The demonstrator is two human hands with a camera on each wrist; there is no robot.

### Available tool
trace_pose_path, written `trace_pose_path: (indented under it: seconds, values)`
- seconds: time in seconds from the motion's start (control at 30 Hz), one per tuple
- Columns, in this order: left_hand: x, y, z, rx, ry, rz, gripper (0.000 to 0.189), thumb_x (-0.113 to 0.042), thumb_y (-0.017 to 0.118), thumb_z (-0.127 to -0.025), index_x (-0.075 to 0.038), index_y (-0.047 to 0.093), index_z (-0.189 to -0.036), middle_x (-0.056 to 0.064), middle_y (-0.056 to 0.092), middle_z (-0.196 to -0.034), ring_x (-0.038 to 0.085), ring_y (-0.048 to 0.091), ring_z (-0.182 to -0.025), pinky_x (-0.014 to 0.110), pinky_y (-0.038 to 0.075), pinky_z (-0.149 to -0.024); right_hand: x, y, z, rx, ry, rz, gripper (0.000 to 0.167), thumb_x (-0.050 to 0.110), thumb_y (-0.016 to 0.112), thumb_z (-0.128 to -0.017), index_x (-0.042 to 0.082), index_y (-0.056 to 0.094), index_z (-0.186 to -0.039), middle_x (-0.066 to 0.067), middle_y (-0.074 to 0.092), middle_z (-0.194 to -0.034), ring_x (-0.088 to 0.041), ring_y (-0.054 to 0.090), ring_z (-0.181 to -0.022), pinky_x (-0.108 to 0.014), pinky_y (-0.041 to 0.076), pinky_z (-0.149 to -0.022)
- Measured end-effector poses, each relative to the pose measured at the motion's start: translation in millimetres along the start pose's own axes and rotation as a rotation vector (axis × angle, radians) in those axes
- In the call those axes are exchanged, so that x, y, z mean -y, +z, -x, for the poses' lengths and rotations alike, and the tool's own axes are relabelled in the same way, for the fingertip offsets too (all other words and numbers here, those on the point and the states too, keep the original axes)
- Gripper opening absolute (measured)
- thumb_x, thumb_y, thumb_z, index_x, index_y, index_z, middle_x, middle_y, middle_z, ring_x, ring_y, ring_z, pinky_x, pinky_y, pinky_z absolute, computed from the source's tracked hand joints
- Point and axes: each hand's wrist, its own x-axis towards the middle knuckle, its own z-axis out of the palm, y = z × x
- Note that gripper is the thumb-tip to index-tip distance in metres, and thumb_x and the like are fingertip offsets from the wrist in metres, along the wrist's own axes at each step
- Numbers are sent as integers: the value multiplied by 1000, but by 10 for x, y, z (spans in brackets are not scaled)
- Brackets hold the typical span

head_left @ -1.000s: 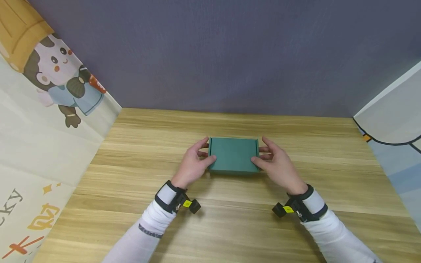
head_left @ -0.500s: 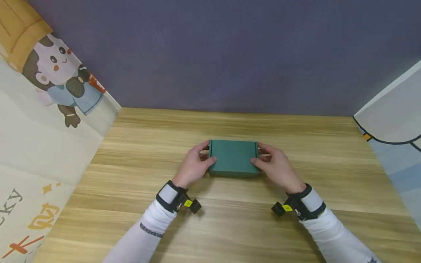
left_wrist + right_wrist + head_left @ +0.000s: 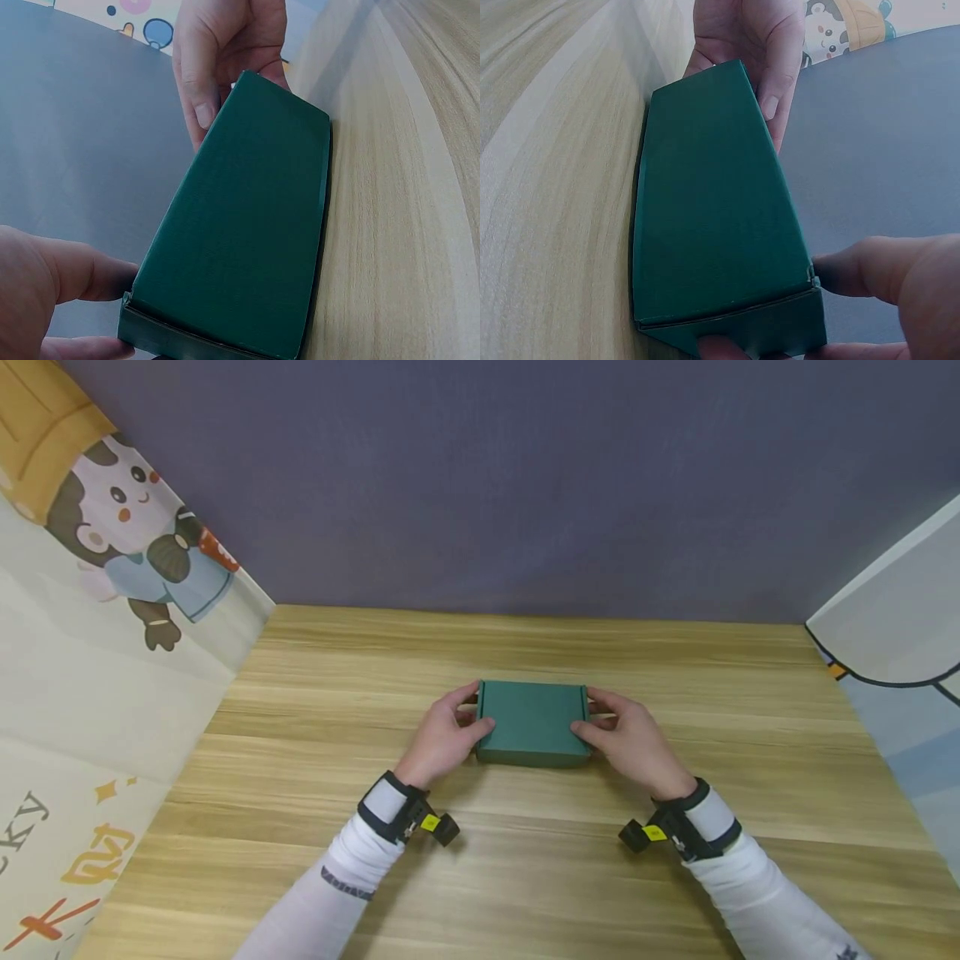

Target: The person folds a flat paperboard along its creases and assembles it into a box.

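Note:
A closed green cardboard box (image 3: 533, 718) with a tuck-in lid lies flat, lid up, at the middle of the wooden table. My left hand (image 3: 441, 737) grips its left end, thumb on the lid's edge and fingers along the side. The right hand (image 3: 636, 742) mirrors this at the other end, its thumb over the lid's right edge. From the left wrist view, the box's long front face (image 3: 240, 210) shows smooth and plain, its lower edge along the tabletop. In the right wrist view, fingertips (image 3: 724, 349) press on the end panel.
The wooden tabletop (image 3: 525, 877) spreads around the box. Behind it rises a dark blue-grey panel (image 3: 540, 485). A printed cartoon sheet (image 3: 90, 693) borders the left, and another pale printed sheet (image 3: 900, 610) borders the right.
The box has shifted slightly toward me, and more of its front face shows. The fingers of both hands have drawn in against its ends. Over the last half second almost nothing moves.

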Motion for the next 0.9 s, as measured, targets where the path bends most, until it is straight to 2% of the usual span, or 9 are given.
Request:
trace_pose_path:
  seconds: [0.53,0.9]
  values:
    - [29,22,-23,-1,0,-3,62,-21,67,-90,-15,42,-146,6,52,-137,25,61,-112,33,56,-82,-12,1,-1,8,8,-5,69,32,65,-92,8,34,-150,-17,53,-134,-31,60,-113,-34,56,-80]
    - [37,18,-24,14,-7,10,61,-21,66,-91,-15,41,-147,6,51,-138,25,60,-114,32,56,-81,-28,0,-3,32,12,-48,70,31,64,-93,9,32,-150,-17,51,-135,-31,60,-114,-31,57,-77]
